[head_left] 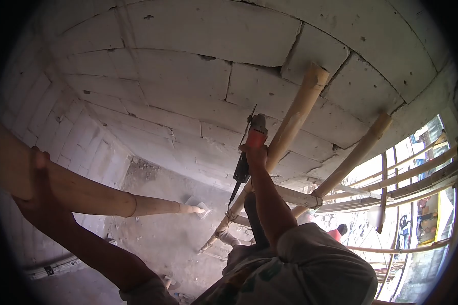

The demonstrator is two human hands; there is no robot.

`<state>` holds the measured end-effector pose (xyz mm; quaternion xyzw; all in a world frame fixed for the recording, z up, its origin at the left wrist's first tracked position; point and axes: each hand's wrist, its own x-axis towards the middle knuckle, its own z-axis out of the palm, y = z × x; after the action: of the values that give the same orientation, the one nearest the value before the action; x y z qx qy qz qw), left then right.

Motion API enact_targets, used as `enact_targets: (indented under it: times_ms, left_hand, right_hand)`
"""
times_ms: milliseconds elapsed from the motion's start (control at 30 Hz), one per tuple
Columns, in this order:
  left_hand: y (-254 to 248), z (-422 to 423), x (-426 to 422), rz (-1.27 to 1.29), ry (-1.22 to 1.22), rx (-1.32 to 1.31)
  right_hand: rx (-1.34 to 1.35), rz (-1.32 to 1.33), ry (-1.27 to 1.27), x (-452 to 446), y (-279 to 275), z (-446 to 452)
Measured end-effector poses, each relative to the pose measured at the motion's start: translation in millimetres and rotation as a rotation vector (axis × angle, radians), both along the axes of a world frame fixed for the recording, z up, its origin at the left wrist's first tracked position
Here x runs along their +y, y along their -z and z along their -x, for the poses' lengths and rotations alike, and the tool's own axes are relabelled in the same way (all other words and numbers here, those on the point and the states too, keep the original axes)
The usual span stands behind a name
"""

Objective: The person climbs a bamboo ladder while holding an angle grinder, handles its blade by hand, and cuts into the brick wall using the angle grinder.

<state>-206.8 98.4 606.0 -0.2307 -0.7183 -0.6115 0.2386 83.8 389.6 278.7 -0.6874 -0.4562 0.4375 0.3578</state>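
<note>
My right hand [254, 154] is wrapped around an angle grinder [258, 127] with a red and dark body. Its thin disc [249, 124], seen edge-on, is close to the block wall [188, 81]; I cannot tell whether they touch. A dark cord [234, 194] hangs from the tool's lower end. At the far left, my left hand [38, 190] grips a thick bamboo pole [96, 197], with fingers showing over its upper side. The pole slants down to a pale block [203, 211] on the floor.
A bamboo ladder [300, 109] leans on the wall beneath me, with a second rail [359, 147] and a rung [297, 195]. Bamboo scaffolding [392, 193] spans the bright opening at right. A person in red [336, 234] is beyond it, below. The floor [158, 239] looks dusty.
</note>
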Motion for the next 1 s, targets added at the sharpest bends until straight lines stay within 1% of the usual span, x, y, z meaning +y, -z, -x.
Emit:
enact_targets:
  times_ms: [67,167,367,500,567,700,800,900,967,1000]
  left_hand:
    - [1.5,2.0,0.8,-0.031,0.026,0.017]
    - [1.0,0.2,-0.7,-0.028,0.006,0.001]
    - [2.6,4.0,0.3,-0.043,0.001,-0.008]
    - [1.0,1.8,0.3,-0.039,-0.002,-0.059]
    - [3.6,5.0,-0.2,-0.080,0.028,-0.046]
    - [4.5,4.7,1.7,-0.109,0.056,-0.004]
    - [2.3,2.8,-0.4,-0.071,0.064,-0.038]
    - [4.1,6.8,-0.8,-0.057,0.040,-0.014]
    - [0.7,1.4,0.8,-0.039,0.001,-0.025]
    - [-0.4,-0.7,1.1,-0.030,-0.020,-0.031]
  right_hand:
    - [0.059,-0.014,0.028,-2.6,-4.6,2.1]
    - [-0.062,0.032,0.080,-3.7,-12.9,4.9]
    - [-0.022,0.013,0.139,0.3,-6.7,8.8]
    - [0.000,0.000,0.101,0.9,-4.0,7.0]
    - [0.016,0.000,0.057,1.9,-3.7,4.9]
    - [-0.014,0.009,0.106,11.5,17.1,5.7]
    - [-0.024,0.009,0.131,7.6,6.4,8.3]
    - [-0.033,0.022,0.122,5.7,-7.0,9.4]
    - [-0.025,0.037,0.080,8.7,-4.2,7.7]
    - [-0.049,0.030,0.098,9.3,-2.2,8.1]
